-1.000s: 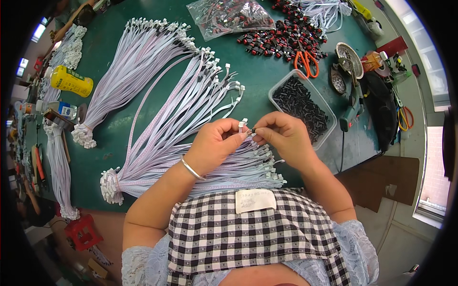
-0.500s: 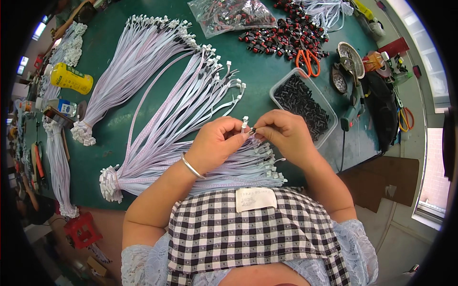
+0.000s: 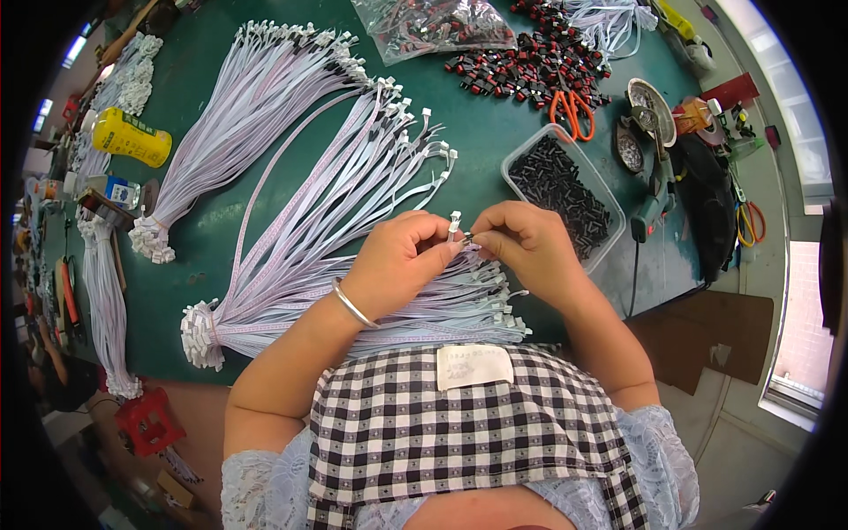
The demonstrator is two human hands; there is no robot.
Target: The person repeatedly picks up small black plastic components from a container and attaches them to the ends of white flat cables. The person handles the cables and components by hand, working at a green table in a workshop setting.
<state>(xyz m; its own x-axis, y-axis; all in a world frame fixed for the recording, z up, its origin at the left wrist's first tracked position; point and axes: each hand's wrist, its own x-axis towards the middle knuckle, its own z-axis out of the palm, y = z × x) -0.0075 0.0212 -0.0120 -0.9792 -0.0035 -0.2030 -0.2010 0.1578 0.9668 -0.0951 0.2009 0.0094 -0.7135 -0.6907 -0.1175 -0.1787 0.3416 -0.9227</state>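
- Yellow bottle [image 3: 132,138] lay by the left edge of the green worktop [image 3: 481,159], its dark print too small to read; the blue label on a clear bottle [image 3: 124,192] close by was no more legible
- Cable bundle [image 3: 283,329], white and flat, lay along the worktop's near edge, tied end leftmost; pinkish marks ran down some strips, too fine to make out
- Left hand [image 3: 397,265] pinched a white connector [image 3: 455,223] between thumb and forefinger, above the bundle's loose ends, in from the near edge; a firm hold close behind the connector seemed wise
- Small dark piece [image 3: 469,238] showed just beside the connector; I could not tell its kind
- Cloth patch [image 3: 474,367] on the checked apron bore faint handwriting, too blurred to read
- Right hand [image 3: 526,252] had thumb and forefinger nipped narrow on the dark piece; short, straight movements, in line with it, looked kindest to such small parts
- Clear tub [image 3: 594,174] of short black tubes [image 3: 556,177] stood toward the worktop's right edge, beyond the right hand
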